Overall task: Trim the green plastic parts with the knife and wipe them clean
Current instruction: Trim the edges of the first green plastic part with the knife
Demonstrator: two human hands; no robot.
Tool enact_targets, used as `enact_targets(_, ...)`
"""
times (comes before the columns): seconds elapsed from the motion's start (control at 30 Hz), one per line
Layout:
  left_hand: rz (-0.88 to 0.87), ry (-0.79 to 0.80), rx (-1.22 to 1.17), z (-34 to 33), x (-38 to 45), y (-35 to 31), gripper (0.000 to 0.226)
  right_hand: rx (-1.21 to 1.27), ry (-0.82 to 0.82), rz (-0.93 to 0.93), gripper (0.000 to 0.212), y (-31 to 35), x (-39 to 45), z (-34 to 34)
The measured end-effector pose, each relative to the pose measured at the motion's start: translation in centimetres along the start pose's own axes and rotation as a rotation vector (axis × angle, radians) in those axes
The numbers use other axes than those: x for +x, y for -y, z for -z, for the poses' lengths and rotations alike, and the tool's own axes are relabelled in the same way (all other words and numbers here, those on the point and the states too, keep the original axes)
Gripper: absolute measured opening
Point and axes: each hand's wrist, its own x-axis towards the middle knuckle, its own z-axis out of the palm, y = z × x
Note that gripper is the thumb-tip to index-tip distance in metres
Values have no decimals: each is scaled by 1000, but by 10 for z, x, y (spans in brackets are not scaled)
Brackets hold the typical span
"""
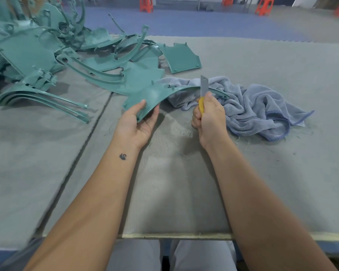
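Left hand [140, 119] grips curved green plastic panel [155, 96], right hand [207, 114] fisted round yellow-handled utility knife [203, 89]: keep blade shallow along the edge, stroke away from the holding fingers.

Bare forearms without sleeves, a small dark swan tattoo [123, 156] near the left wrist, and light grey trousers [137, 255] at bottom centre.

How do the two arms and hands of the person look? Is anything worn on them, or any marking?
Both forearms are bare, with no sleeves in view. The left hand and the right hand wear no gloves, rings or watch. The left forearm carries a small dark swan-shaped tattoo near the wrist.
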Motion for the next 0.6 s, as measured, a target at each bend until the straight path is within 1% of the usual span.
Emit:
enact_targets(0.1, 0, 6, 36, 0, -1, 2, 43, -52, -4, 32, 30, -2, 2, 2)
enact_targets(0.23, -4, -16, 15, 1, -1, 4, 40, -82, 29, 66, 30, -4, 3, 4)
enact_targets(0.3, -15, -20, 22, 1, -1, 6, 40, -149, 90, 106, 31, -5, 1, 3)
enact_targets(0.4, -32, -20, 48, 0, 1, 9, 41, -361, 222, 203, 31, -9, -5, -2)
enact_targets(0.47, -40, -22, 52, -1, 2, 10, 41, -447, 274, 249, 30, -11, -8, -5)
enact_targets(0.53, -40, -23, 51, -1, 2, 10, 41, -401, 261, 261, 29, -10, -9, -6)
enact_targets(0.6, -37, -23, 41, -1, 3, 9, 42, -277, 185, 238, 29, -7, -7, -3)
